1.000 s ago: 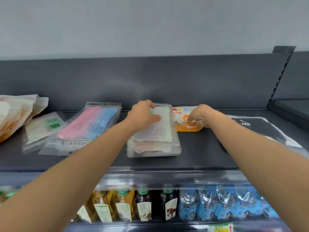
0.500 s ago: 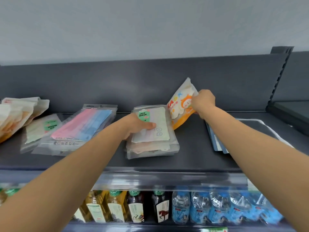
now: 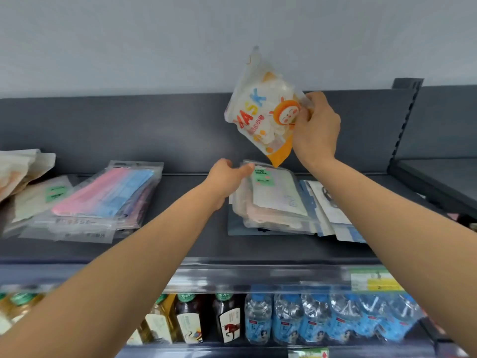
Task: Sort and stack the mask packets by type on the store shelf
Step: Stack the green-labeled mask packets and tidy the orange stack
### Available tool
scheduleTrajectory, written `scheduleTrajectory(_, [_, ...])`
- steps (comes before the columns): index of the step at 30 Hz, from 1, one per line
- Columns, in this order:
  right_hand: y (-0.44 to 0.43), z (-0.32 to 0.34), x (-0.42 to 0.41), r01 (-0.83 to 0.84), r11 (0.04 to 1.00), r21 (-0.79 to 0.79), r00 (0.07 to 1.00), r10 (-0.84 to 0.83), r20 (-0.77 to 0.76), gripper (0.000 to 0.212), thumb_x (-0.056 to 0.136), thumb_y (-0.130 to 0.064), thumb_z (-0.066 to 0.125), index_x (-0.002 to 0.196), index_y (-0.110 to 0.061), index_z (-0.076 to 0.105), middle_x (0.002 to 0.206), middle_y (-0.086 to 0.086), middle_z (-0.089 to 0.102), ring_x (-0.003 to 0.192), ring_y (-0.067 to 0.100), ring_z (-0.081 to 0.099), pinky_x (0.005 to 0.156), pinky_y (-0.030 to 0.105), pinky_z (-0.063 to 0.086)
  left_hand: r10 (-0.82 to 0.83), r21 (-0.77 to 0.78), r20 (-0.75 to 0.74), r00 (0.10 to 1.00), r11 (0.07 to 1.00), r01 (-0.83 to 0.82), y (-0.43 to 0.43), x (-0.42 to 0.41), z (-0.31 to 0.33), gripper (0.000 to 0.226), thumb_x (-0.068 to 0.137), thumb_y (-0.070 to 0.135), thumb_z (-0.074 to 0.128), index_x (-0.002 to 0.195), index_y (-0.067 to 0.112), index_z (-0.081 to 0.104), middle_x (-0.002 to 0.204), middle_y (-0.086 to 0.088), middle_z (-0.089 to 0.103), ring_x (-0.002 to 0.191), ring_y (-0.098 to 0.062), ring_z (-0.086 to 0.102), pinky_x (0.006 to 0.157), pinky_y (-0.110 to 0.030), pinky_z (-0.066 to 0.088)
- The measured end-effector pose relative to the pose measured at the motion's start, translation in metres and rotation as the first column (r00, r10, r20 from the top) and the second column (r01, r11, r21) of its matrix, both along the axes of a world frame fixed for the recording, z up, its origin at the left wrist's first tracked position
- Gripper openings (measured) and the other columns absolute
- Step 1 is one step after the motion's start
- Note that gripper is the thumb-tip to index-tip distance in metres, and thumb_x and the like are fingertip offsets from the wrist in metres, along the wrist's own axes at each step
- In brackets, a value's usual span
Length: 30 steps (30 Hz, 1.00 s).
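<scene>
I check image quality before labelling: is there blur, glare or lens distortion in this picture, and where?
Head view: wide-angle bending curves the shelf edge and stretches both forearms; light is soft and even, with faint shadows; glare streaks the clear price rail and the water bottles; the orange cartoon mask packet in the right hand reads clearly, while small print on the pink-and-blue packet is too blurred.

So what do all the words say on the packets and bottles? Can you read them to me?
"MASK": big coloured letters on the cartoon packet held up by the right hand.
"FACE MASK": green sticker on the top packet of the middle stack, just readable.
Sticker on the far-left packet: too blurred.
Print on the pink and blue packets: too blurred.
Bottle labels and shelf price tags: too small.
</scene>
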State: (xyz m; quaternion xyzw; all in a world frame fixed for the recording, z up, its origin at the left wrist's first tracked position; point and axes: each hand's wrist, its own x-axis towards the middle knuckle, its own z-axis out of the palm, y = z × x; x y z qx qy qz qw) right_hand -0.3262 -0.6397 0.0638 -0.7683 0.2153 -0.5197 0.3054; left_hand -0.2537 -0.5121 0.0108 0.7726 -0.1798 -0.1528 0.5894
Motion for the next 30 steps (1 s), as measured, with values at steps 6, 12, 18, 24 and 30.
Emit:
scheduleTrajectory(6, [0.057,0.001,0.037,-0.263,0.938,0.224,0.964,0.262,0.037,0.021,0.088,-0.005,0.045,0.091,-0.011,0.064,0.080,-0.005,0.061,0.067,0.006,0.054,0.056,0.017,0.045,0.091,-0.333,-0.151,0.984,0.933,-0.137,0.057,0.016,0.013,0.055,0.088,0.035,0.066,0.129,0.004,0.047,0.117,-0.006,0.064,0.101,-0.021,0.063,0.081,-0.030,0.054])
scheduleTrajectory(12, [0.146,0.003,0.076,-0.485,0.800,0.352,0.859,0.512,0.019,0.024,0.085,-0.002,0.048,0.090,-0.016,0.067,0.086,-0.001,0.067,0.083,0.015,0.064,0.072,0.029,0.056,0.278,-0.524,-0.270,0.922,0.761,-0.383,0.159,0.044,0.019,0.031,0.085,0.015,0.070,0.111,0.002,0.062,0.089,-0.004,0.070,0.070,-0.018,0.067,0.057,-0.027,0.057])
scheduleTrajectory(18, [0.260,-0.008,0.123,-0.564,0.719,0.406,0.757,0.647,-0.095,0.021,0.084,-0.005,0.055,0.096,-0.012,0.070,0.098,0.008,0.071,0.093,0.026,0.069,0.081,0.045,0.058,0.445,-0.522,-0.223,0.868,0.697,-0.491,0.284,0.076,0.014,0.018,0.084,0.010,0.070,0.101,0.008,0.065,0.096,-0.006,0.073,0.077,-0.019,0.071,0.059,-0.029,0.058])
scheduleTrajectory(24, [0.353,-0.019,0.163,-0.580,0.659,0.479,0.680,0.715,-0.161,0.015,0.086,-0.005,0.058,0.096,-0.007,0.069,0.090,0.011,0.071,0.066,0.020,0.063,0.057,0.035,0.059,0.536,-0.502,-0.177,0.825,0.672,-0.544,0.389,0.109,0.009,0.021,0.082,0.010,0.073,0.099,0.012,0.061,0.097,-0.006,0.071,0.086,-0.025,0.070,0.073,-0.038,0.059])
scheduleTrajectory(30, [0.413,-0.029,0.191,-0.596,0.622,0.507,0.651,0.744,-0.148,0.020,0.090,-0.019,0.060,0.100,-0.003,0.065,0.102,0.014,0.068,0.077,0.015,0.055,0.067,0.028,0.045,0.596,-0.441,-0.063,0.800,0.703,-0.559,0.448,0.128,0.000,0.017,0.087,0.006,0.066,0.089,0.021,0.058,0.087,0.004,0.067,0.076,-0.013,0.067,0.066,-0.027,0.058])
